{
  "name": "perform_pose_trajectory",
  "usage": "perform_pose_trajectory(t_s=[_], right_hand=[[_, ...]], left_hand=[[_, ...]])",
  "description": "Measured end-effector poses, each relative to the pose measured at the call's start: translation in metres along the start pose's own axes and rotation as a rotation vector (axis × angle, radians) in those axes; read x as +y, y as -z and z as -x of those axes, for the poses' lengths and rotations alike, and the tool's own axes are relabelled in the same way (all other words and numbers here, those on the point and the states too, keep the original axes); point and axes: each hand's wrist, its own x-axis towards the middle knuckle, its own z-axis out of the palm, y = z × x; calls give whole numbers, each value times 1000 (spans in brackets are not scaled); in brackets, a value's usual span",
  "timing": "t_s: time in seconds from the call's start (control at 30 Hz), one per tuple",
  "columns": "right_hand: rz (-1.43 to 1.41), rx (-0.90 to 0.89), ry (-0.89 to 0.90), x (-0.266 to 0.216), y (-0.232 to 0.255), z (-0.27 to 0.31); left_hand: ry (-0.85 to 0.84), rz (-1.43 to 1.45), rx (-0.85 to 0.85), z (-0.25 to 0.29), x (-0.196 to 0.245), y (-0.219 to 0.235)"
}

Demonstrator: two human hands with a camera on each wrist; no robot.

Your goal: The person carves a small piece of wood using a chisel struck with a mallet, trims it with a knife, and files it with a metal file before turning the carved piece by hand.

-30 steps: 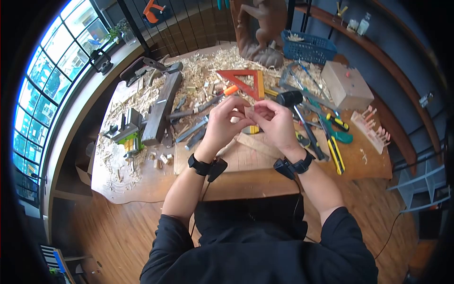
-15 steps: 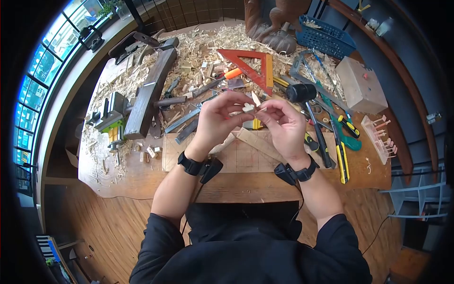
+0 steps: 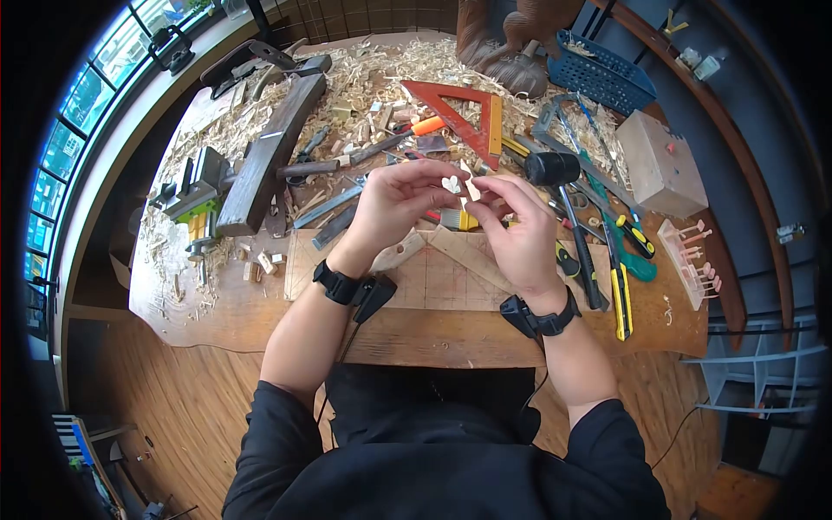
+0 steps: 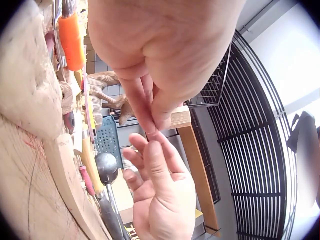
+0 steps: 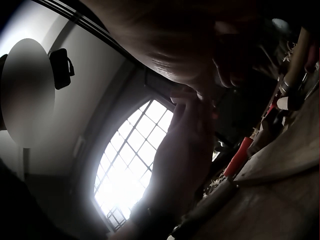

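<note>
In the head view the left hand [image 3: 388, 206] pinches a small pale wooden piece [image 3: 451, 184] with a notched, rounded outline. Close beside it, the right hand [image 3: 523, 227] holds a thin pale piece [image 3: 472, 186] between thumb and fingers. Both hands are raised over the bench. The left wrist view shows the fingertips of the left hand [image 4: 155, 75] and the right hand [image 4: 167, 192] meeting, with the pieces mostly hidden. Dark and blurred in the right wrist view, the right hand [image 5: 165, 45] and left hand [image 5: 185, 145] show no clear piece.
Shavings [image 3: 364, 78] cover the back of the bench. Around the hands lie a red set square [image 3: 472, 134], a black mallet [image 3: 552, 169], a yellow cutter [image 3: 620, 303], a long wooden plane [image 3: 270, 156] and a marked board [image 3: 416, 282]. A wooden block [image 3: 660, 165] stands at right.
The hands have moved from close together to slightly apart, and the pale pieces between them show more plainly. The head view has shifted, so the bench appears higher and further left.
</note>
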Motion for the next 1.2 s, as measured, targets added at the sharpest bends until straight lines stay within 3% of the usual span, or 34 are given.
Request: perform_pose_trajectory(t_s=[0.13, 0.37, 0.47, 0.57, 0.9, 0.97, 1.03, 1.1, 1.2], right_hand=[[-7, 51, 165, 1, -1, 1], [24, 78, 158, 1, -2, 6], [30, 101, 174, 1, -3, 5], [47, 94, 192, 4, -4, 5], [-22, 70, 108, 4, -5, 6], [-44, 70, 75, 6, -6, 7], [-308, 62, -87, 9, -7, 6], [-382, 46, -114, 9, -6, 5], [-509, 4, -180, 13, -5, 5]], left_hand=[[17, -105, 14, 3, 11, -5], [-163, -354, -21, 3, 11, -10], [-42, -282, -2, 4, 11, -10], [-89, -322, -12, 3, 12, -9], [-192, -392, -47, 4, 14, -10], [-41, -225, 3, 5, 17, -13], [1, -214, 2, 5, 20, -10], [44, -203, -1, 5, 20, -8], [-19, -135, -10, 5, 17, -5]])
